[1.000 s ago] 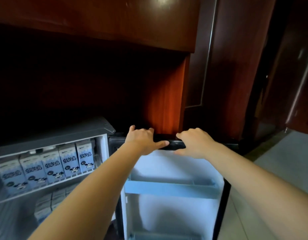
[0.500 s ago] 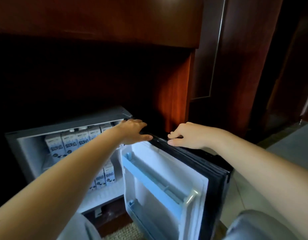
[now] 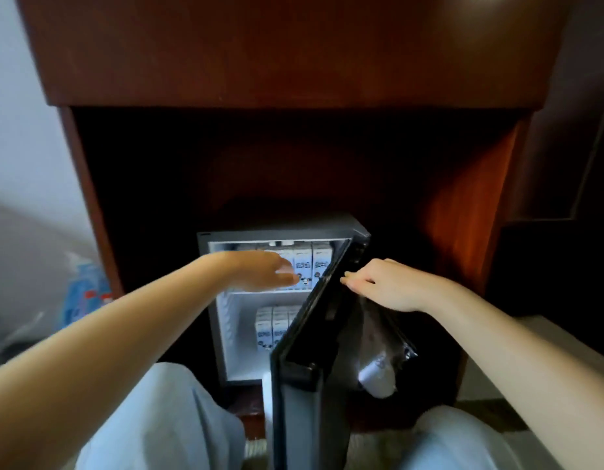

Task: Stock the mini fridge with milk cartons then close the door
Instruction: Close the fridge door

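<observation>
A small grey mini fridge (image 3: pixel 222 236) sits low inside a dark wooden cabinet. White and blue milk cartons (image 3: pixel 312 266) line its upper shelf, and more cartons (image 3: pixel 270 329) stand on the lower one. The black fridge door (image 3: pixel 314 334) hangs about half open, hinged on the right, with its edge pointing toward me. My right hand (image 3: pixel 385 286) rests flat on the door's top outer edge, fingers extended. My left hand (image 3: pixel 263 274) hovers blurred in front of the upper shelf, fingers apart, holding nothing.
The wooden cabinet (image 3: pixel 294 62) surrounds the fridge, with its left post (image 3: pixel 90 205) beside a white wall. A blue and clear plastic package (image 3: pixel 83 290) lies on the floor at left. A clear bag holding a white object (image 3: pixel 378 368) sits behind the door. My knees (image 3: pixel 165 422) are below.
The door has swung from wide open toward the fridge. My left hand came off the door's top edge and moved left. The view pulled back and shifted right.
</observation>
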The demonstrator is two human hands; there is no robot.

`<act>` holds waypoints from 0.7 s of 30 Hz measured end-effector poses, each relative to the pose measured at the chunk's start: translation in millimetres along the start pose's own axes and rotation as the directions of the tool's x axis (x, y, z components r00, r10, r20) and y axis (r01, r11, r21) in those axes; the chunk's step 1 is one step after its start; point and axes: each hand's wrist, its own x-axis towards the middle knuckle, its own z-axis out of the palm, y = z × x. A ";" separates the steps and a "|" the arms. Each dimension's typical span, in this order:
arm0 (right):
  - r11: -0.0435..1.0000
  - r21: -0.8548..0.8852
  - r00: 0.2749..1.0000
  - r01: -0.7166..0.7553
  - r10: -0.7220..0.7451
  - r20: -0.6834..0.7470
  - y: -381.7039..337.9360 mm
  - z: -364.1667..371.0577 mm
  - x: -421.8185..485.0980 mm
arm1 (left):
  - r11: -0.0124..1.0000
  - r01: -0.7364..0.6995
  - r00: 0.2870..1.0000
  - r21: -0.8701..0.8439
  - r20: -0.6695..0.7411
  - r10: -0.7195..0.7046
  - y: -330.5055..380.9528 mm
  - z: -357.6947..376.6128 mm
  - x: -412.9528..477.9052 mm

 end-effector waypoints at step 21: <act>0.932 -0.362 0.962 0.029 -0.125 -0.244 -56.9 48.8 145.6 | 0.947 0.269 0.935 0.177 -0.283 -0.212 -96.0 49.5 30.9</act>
